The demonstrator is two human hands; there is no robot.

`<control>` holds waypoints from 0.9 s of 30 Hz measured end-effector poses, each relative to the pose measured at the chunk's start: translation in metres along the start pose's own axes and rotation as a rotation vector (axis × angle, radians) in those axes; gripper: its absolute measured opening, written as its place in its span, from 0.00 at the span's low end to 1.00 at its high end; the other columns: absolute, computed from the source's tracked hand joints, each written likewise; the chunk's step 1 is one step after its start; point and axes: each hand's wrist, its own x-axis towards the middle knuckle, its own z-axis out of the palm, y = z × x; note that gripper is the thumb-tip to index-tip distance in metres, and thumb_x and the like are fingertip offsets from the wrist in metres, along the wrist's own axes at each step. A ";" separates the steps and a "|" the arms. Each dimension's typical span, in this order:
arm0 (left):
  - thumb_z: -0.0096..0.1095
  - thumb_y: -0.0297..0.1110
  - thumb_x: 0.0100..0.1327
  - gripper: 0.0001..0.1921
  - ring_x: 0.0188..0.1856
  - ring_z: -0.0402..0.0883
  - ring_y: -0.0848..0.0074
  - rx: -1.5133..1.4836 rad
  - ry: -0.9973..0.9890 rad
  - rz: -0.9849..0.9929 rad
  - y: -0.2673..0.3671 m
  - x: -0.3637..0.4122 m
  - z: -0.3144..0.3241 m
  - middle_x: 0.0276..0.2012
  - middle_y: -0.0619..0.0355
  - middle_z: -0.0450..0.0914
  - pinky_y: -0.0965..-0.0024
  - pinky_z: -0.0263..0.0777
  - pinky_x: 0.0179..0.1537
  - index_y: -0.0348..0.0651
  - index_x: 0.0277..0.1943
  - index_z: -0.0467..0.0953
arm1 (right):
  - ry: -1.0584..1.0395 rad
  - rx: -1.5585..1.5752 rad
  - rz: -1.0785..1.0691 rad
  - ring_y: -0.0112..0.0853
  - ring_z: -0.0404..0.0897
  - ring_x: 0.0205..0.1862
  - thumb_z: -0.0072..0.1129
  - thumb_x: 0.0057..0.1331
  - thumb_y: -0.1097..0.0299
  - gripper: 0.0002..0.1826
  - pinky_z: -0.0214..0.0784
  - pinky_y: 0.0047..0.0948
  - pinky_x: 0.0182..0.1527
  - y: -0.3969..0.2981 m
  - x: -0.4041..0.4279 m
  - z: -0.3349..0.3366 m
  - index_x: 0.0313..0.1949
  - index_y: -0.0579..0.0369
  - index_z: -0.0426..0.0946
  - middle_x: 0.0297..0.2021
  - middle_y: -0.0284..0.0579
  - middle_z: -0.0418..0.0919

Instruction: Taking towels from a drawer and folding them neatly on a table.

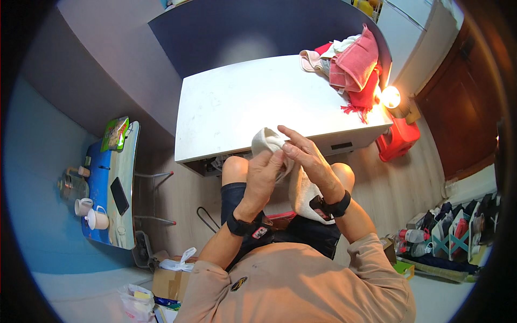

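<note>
A whitish cloth (303, 189) hangs from my hands above my lap, its upper part bunched and looped near the front edge of the white table (226, 109). My left hand (262, 177) pinches the bunched part between thumb and fingers. On the other side, my right hand (309, 159) touches the same part with its thumb, the index finger stretched out beyond it; whether it grips the cloth I cannot tell. The lower end of the cloth drapes beside my right wrist, over my thigh. Both wrists wear black straps with small devices.
Pink, red and white cloths (355, 64) are piled at the table's far right corner, near a lit lamp (390, 97). A red plastic stool (399, 139) stands below. At left, a small folding table (131, 161) bears a phone (119, 196), a pot and cups.
</note>
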 end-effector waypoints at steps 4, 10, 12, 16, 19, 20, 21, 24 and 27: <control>0.55 0.38 0.73 0.12 0.32 0.72 0.89 0.093 -0.044 -0.022 -0.005 -0.005 -0.010 0.30 0.68 0.78 0.84 0.66 0.34 0.37 0.41 0.80 | -0.043 0.149 0.076 0.25 0.75 0.47 0.54 0.68 0.59 0.27 0.67 0.27 0.52 0.010 0.000 -0.001 0.60 0.66 0.70 0.44 0.43 0.78; 0.58 0.37 0.72 0.11 0.32 0.71 0.90 0.178 -0.065 -0.080 -0.014 -0.013 -0.014 0.30 0.69 0.77 0.84 0.66 0.33 0.37 0.39 0.80 | -0.031 0.301 0.168 0.20 0.74 0.41 0.50 0.67 0.66 0.15 0.67 0.22 0.46 0.024 -0.004 0.000 0.45 0.65 0.79 0.37 0.34 0.79; 0.59 0.37 0.71 0.11 0.33 0.71 0.90 0.120 -0.060 -0.097 -0.013 -0.013 -0.011 0.31 0.68 0.78 0.83 0.67 0.34 0.37 0.39 0.80 | -0.002 0.299 0.179 0.20 0.74 0.39 0.49 0.67 0.68 0.14 0.67 0.21 0.45 0.024 -0.003 -0.002 0.44 0.64 0.79 0.36 0.33 0.78; 0.59 0.35 0.71 0.09 0.36 0.75 0.88 -0.088 0.050 -0.065 0.000 -0.004 -0.016 0.34 0.66 0.80 0.81 0.69 0.37 0.38 0.41 0.79 | 0.160 0.285 0.099 0.17 0.73 0.37 0.48 0.68 0.71 0.11 0.67 0.19 0.42 0.015 0.005 -0.018 0.44 0.61 0.77 0.34 0.32 0.77; 0.55 0.38 0.72 0.10 0.37 0.76 0.83 -0.114 0.001 -0.057 0.027 0.008 -0.043 0.33 0.65 0.79 0.77 0.70 0.43 0.40 0.41 0.77 | 0.218 0.234 0.071 0.17 0.74 0.35 0.47 0.72 0.70 0.10 0.68 0.19 0.39 -0.001 0.018 -0.031 0.44 0.59 0.77 0.35 0.31 0.78; 0.54 0.40 0.72 0.11 0.37 0.76 0.81 -0.132 -0.020 -0.084 0.035 0.010 -0.047 0.34 0.64 0.79 0.76 0.70 0.45 0.41 0.41 0.77 | 0.156 0.089 -0.015 0.19 0.74 0.33 0.49 0.71 0.70 0.09 0.69 0.21 0.37 -0.007 0.018 -0.032 0.44 0.60 0.76 0.33 0.34 0.78; 0.53 0.41 0.72 0.12 0.38 0.77 0.80 -0.149 -0.042 -0.112 0.042 0.012 -0.048 0.34 0.64 0.78 0.76 0.70 0.47 0.42 0.41 0.76 | 0.191 -0.088 0.017 0.20 0.75 0.32 0.51 0.69 0.70 0.08 0.70 0.23 0.36 -0.014 0.017 -0.033 0.43 0.60 0.76 0.31 0.36 0.78; 0.53 0.43 0.71 0.13 0.38 0.76 0.81 -0.182 0.060 -0.082 0.071 0.020 -0.058 0.35 0.62 0.77 0.75 0.71 0.43 0.41 0.39 0.75 | 0.070 -0.697 -0.187 0.31 0.79 0.29 0.56 0.63 0.71 0.09 0.71 0.29 0.34 -0.039 0.007 -0.040 0.42 0.60 0.74 0.29 0.45 0.78; 0.57 0.44 0.68 0.14 0.35 0.74 0.83 -0.042 -0.063 -0.117 0.106 0.023 -0.074 0.30 0.64 0.75 0.76 0.70 0.39 0.41 0.36 0.74 | -0.134 -0.926 -0.319 0.44 0.81 0.32 0.59 0.57 0.74 0.12 0.72 0.34 0.34 -0.059 0.003 -0.049 0.42 0.60 0.73 0.30 0.52 0.78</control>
